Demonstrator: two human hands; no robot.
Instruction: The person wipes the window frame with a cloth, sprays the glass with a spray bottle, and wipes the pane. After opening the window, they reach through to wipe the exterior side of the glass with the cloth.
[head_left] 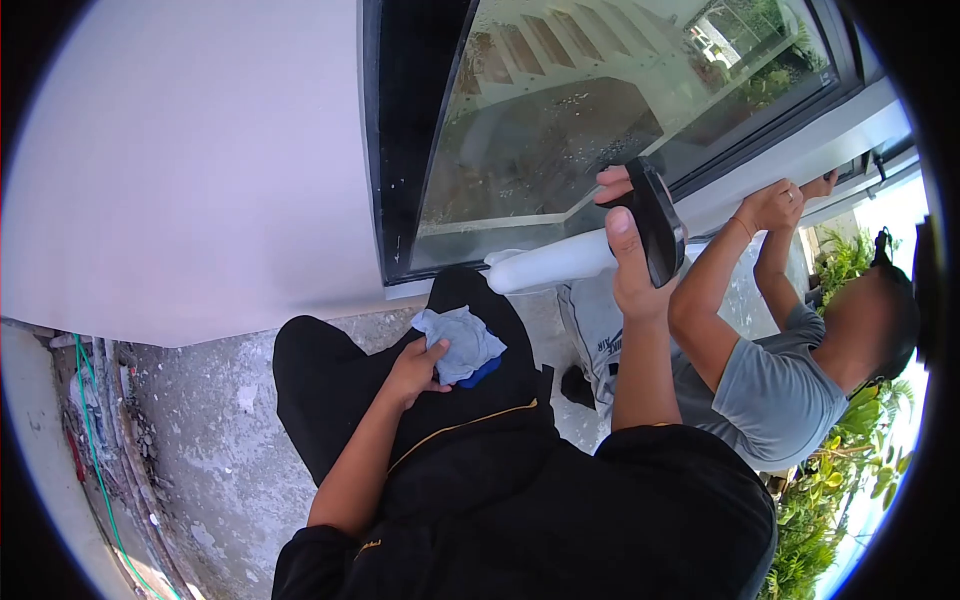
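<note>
My left hand (412,372) grips a crumpled light grey-blue cloth (462,340) over my lap, thumb on top. A darker blue piece of cloth (484,372) shows beneath it. My right hand (636,262) is raised in front of the window, its thumb and fingers around a flat black object (662,225) seen edge-on; what it is I cannot make out. Behind it is the large dark-framed window (540,150), with droplets on the glass. A long white rounded object (550,262) lies along the window's lower edge, just left of my right hand.
Close on the right, a person in a grey shirt (775,400) and dark cap has both arms raised to the frame. A pale wall (190,160) fills the left. Below are rough concrete (220,470), a green hose (95,440) and pipes. Plants (800,550) stand at lower right.
</note>
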